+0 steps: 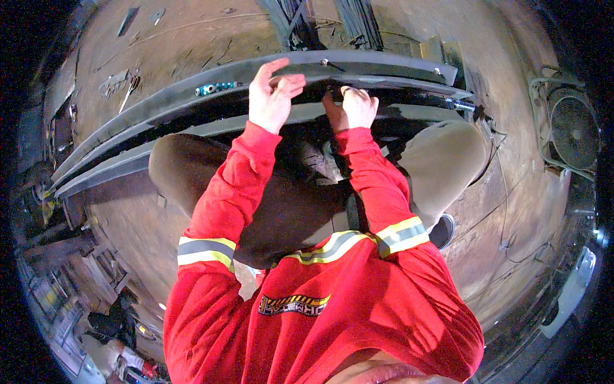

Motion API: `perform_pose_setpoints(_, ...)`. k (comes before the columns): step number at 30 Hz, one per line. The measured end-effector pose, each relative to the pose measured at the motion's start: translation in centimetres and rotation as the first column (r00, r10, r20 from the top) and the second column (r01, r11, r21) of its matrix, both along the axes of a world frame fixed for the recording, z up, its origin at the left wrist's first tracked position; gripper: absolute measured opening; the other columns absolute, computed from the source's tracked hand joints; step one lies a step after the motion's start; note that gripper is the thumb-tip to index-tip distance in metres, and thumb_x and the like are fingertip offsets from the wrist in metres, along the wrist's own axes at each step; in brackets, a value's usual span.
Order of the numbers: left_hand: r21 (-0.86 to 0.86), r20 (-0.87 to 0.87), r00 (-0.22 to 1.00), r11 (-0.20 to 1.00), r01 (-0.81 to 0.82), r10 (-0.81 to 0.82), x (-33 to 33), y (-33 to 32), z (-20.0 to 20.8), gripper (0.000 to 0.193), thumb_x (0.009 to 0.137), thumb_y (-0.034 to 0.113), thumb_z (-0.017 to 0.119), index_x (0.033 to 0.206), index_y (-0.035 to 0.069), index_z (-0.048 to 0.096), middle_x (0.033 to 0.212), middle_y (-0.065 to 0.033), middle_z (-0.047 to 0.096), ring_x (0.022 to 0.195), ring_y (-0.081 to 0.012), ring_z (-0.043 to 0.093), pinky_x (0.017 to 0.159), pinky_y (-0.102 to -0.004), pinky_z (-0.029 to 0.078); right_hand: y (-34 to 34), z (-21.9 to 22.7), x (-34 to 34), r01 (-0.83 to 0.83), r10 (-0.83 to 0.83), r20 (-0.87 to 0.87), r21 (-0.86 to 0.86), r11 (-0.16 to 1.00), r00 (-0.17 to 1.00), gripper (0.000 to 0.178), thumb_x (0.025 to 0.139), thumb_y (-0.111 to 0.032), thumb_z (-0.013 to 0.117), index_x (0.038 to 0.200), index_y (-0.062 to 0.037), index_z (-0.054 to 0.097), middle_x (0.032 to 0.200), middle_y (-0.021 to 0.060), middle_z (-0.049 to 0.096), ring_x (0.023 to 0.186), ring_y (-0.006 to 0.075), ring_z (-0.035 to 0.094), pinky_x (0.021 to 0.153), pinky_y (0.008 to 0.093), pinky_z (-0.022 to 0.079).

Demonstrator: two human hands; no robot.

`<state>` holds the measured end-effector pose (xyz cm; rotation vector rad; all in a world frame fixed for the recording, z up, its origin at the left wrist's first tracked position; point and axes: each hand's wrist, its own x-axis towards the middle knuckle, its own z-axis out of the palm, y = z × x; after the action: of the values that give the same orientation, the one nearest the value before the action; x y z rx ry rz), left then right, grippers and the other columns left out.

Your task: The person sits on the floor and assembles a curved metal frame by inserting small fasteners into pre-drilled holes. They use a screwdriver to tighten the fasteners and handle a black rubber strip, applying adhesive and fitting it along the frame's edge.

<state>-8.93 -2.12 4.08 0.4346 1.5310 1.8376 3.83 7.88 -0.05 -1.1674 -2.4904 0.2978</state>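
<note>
A long dark steel beam (169,82) with raised edges runs across in front of my knees. Over its middle my left hand (274,96) is raised with the fingers apart and curled slightly, holding nothing. To the right, my right hand (353,107) reaches into the beam's dark channel with its fingers closed together. Whatever they grip is too small and dark to make out. A teal and black tool (216,88) lies on the beam left of my left hand. Small bolts (325,62) stick out of the far flange.
Two bundles of dark bars (359,24) lie beyond the beam. A shiny metal rod end (464,105) shows at the beam's right. A round fan (574,121) stands at far right. A thin cable (505,185) crosses the stained floor. Metal pieces (105,269) are piled at lower left.
</note>
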Motion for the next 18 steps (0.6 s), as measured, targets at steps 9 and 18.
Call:
perform_pose_setpoints(9,-0.204,-0.250,0.957,0.975,0.092,-0.143,0.2,0.1,1.7,0.029,0.087,-0.003,0.036,0.111,0.000,0.053,0.090,-0.0180,0.064,0.082,-0.0235,0.065,0.070,-0.0308,0.053,-0.2,-1.0,-1.1,0.019,-0.017,-0.053,0.024,1.000,0.998,0.024,0.065,-0.038,0.070,0.067,-0.0145,0.066,0.071,0.0040,0.065,0.074,0.0207,0.061,0.071,0.0396,0.039)
perform_pose_setpoints(18,-0.761,-0.577,0.289,0.631,0.149,-0.764,-3.4,4.8,0.0,0.030,0.080,0.031,0.053,0.094,0.007,0.065,0.088,-0.0171,0.065,0.086,-0.0354,0.061,0.080,-0.0430,0.047,-0.4,-1.8,-1.1,-0.003,0.005,-0.060,0.044,0.999,0.998,0.025,0.066,-0.036,0.068,0.069,-0.0117,0.063,0.071,0.0050,0.063,0.073,0.0222,0.059,0.069,0.0393,0.037)
